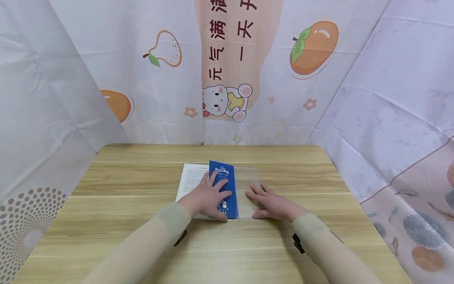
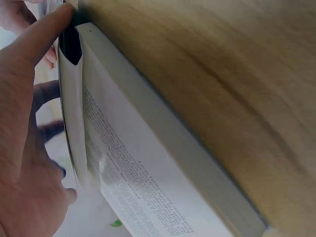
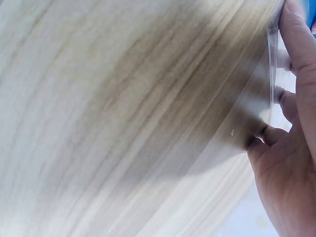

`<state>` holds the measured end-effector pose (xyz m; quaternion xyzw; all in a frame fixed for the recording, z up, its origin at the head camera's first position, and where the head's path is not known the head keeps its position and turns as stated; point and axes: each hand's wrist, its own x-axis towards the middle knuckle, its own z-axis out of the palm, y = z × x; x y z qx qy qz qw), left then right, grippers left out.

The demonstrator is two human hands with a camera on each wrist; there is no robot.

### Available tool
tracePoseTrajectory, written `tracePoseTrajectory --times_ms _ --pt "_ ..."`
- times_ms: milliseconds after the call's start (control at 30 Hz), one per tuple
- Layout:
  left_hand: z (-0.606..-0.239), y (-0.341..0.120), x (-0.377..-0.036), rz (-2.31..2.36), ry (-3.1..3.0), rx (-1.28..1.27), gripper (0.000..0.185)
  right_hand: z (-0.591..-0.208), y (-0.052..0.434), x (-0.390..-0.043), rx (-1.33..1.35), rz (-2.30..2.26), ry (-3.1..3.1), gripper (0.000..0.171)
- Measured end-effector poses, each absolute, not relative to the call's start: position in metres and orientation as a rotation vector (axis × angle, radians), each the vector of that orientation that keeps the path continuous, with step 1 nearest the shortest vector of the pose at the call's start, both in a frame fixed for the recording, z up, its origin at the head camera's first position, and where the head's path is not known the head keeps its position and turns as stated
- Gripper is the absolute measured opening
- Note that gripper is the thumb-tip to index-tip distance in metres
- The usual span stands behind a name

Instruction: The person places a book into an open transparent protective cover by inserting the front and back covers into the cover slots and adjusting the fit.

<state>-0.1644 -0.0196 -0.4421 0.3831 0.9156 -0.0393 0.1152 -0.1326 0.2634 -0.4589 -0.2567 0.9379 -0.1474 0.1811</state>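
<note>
Left hand (image 1: 208,198): fingers spread, gripping nothing, resting on the blue cover (image 1: 231,203). Book (image 1: 188,181): I see it beneath and left of that hand. Right hand (image 1: 274,204): fingers extended, nothing gripped, touching clear film (image 1: 245,177). Table (image 1: 227,256): under both.

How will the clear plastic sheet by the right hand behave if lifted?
Probably floppy and light: the clear plastic sheet looks film-thin, with wood grain of the table showing through. It may also be slippery, as the right wrist view shows a smooth, shiny edge.
</note>
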Motion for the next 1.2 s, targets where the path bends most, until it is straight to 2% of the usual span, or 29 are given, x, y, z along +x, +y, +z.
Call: tracePoseTrajectory --times_ms 167,400,733,1200 --pt "-0.4447 -0.0237 -0.1583 -0.039 2.757 1.010 0.091 -0.4588 0.2630 -0.1323 -0.722 -0.425 2.646 0.082" --pt "-0.4469 -0.0250 -0.1558 0.021 2.782 0.940 0.105 -0.4596 0.2628 -0.1323 -0.715 -0.432 2.648 0.082" --pt "-0.4451 -0.0228 -0.1557 0.003 2.746 0.929 0.091 -0.4591 0.2628 -0.1322 -0.712 -0.428 2.649 0.082" --pt "-0.4410 -0.0235 -0.1579 0.030 2.676 0.926 0.089 -0.4595 0.2629 -0.1316 -0.728 -0.422 2.651 0.082"
